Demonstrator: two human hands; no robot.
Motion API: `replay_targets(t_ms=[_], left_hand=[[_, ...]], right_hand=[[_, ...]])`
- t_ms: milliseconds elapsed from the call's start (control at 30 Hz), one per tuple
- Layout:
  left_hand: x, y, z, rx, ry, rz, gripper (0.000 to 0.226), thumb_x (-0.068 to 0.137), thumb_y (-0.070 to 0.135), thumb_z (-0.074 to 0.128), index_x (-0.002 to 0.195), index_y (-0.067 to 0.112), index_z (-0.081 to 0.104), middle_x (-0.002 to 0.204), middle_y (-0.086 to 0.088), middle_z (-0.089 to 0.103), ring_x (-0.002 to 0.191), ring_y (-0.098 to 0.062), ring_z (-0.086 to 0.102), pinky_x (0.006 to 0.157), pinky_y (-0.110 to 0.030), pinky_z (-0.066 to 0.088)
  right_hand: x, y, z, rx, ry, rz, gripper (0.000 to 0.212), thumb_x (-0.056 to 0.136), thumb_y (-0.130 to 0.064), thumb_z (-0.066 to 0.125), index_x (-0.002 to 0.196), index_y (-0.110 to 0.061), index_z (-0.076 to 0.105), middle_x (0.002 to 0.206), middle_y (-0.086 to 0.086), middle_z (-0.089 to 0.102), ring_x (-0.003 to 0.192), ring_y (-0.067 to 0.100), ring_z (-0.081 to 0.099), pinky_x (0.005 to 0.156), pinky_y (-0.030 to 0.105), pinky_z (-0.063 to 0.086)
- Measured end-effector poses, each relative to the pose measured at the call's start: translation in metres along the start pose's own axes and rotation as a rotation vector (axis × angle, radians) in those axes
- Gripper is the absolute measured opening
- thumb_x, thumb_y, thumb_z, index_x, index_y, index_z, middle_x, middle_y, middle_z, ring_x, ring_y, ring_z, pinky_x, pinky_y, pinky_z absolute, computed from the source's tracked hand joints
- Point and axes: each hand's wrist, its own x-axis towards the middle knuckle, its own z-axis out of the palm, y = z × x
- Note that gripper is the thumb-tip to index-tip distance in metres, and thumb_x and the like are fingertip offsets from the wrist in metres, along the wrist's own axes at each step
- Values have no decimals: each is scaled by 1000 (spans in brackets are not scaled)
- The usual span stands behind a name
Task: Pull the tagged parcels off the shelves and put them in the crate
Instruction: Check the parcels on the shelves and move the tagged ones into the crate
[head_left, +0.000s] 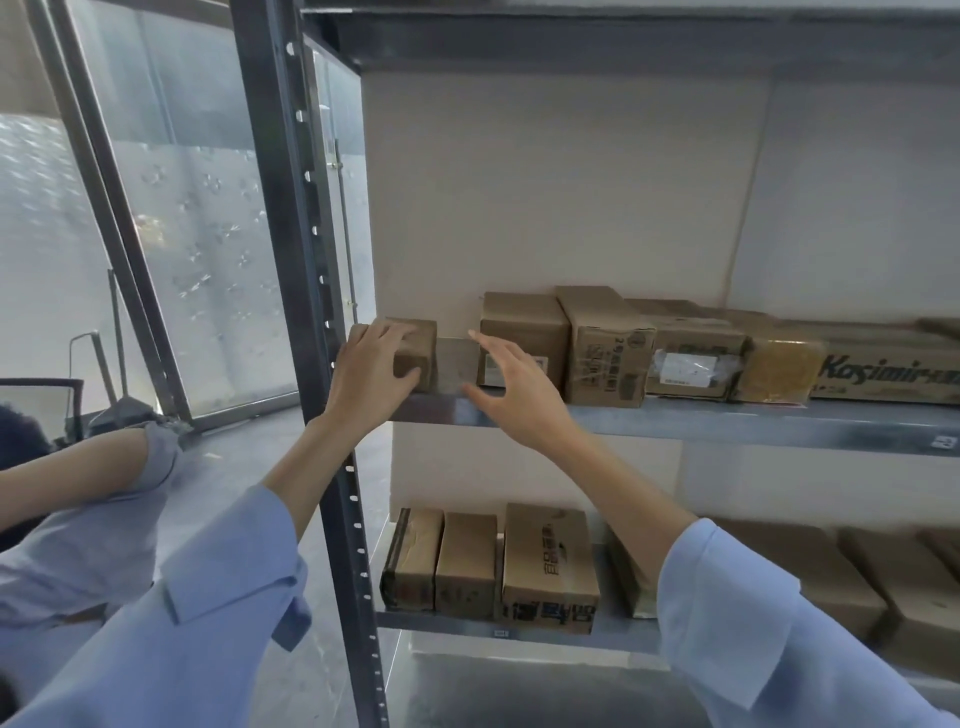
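**Head view: left hand (376, 358) on the small parcel (421, 338), right hand (514, 395) open beside it**

The left hand grips the small parcel, fingers curled over its top and thumb pressed against its lower front corner. This brown parcel sits at the far left end of the middle shelf (727, 421), next to the grey upright (306, 260). The right hand is spread open and holds nothing. It is raised in front of the shelf edge just right of the small parcel, partly covering the white label on the labelled box (524, 325). A bare strip of shelf separates the two. More cardboard boxes (608, 353) run on to the right, and others stand on the lower shelf (447, 623).
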Motion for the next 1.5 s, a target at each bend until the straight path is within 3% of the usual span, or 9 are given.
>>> replay_targets(t_ms=[200, 333, 600, 700, 900, 1067, 1167, 1400, 1500], left_hand=[[-2, -6, -4, -143, -76, -75, 68, 82, 14, 73, 142, 16, 44, 149, -8, 37, 139, -27, 30, 104, -43, 39], [-3, -14, 3, -167, -128, -93, 66, 82, 17, 73, 141, 18, 44, 146, -11, 38, 126, -31, 49, 99, -43, 49], [-16, -18, 4, -276, -48, -59, 56, 81, 14, 74, 133, 17, 54, 127, -5, 56, 107, -13, 53, 80, 1, 33], [-21, -19, 5, -300, -7, -76, 54, 81, 16, 75, 131, 15, 55, 130, -5, 57, 107, -9, 50, 80, 7, 27], [-28, -18, 0, -382, 59, -87, 43, 81, 14, 76, 121, 15, 61, 127, -3, 59, 115, -17, 53, 102, -26, 41], [-32, -15, -4, -431, 123, -94, 34, 80, 13, 77, 112, 13, 65, 124, -4, 57, 116, -16, 53, 101, -20, 41], [-33, -13, -7, -510, 157, -111, 29, 79, 13, 78, 105, 15, 64, 119, 0, 56, 112, -16, 55, 95, -31, 52], [-34, -12, -13, -661, 114, -245, 81, 72, 9, 84, 141, 17, 42, 128, 0, 54, 112, -12, 57, 89, -25, 53], [-34, -9, -15, -665, 97, -262, 93, 71, 6, 85, 148, 17, 35, 140, -4, 49, 119, -18, 55, 96, -38, 53]], right_hand=[[16, -15, 22, 50, -8, -45, 63, 95, -28, 61, 151, -21, 32, 150, 0, 40, 136, 19, 40, 111, 36, 37], [26, -24, 35, 83, -47, -23, 63, 95, -23, 61, 151, -18, 32, 151, 5, 40, 138, 21, 39, 112, 33, 30], [37, -24, 52, 115, -93, 54, 69, 96, -25, 61, 154, -18, 24, 148, 9, 45, 136, 27, 42, 113, 41, 31], [38, -24, 54, 134, -90, 56, 69, 94, -24, 62, 153, -18, 26, 145, 10, 47, 134, 29, 44, 114, 45, 34], [37, -21, 54, 181, -27, 41, 68, 86, -20, 73, 145, -16, 39, 139, 8, 51, 128, 25, 47, 104, 30, 35], [30, -23, 50, 249, 18, 22, 62, 82, -16, 76, 135, -15, 44, 135, 4, 52, 127, 22, 47, 102, 30, 39], [26, -28, 47, 318, 27, 36, 63, 81, -18, 78, 133, -16, 43, 136, 2, 50, 127, 19, 46, 108, 39, 41], [22, -34, 41, 371, 77, 113, 101, 80, -18, 79, 154, -27, 11, 149, 5, 41, 137, 23, 42, 112, 51, 37], [24, -37, 37, 372, 97, 116, 100, 83, -10, 75, 155, -26, 7, 145, 6, 42, 134, 23, 44, 110, 52, 40]])
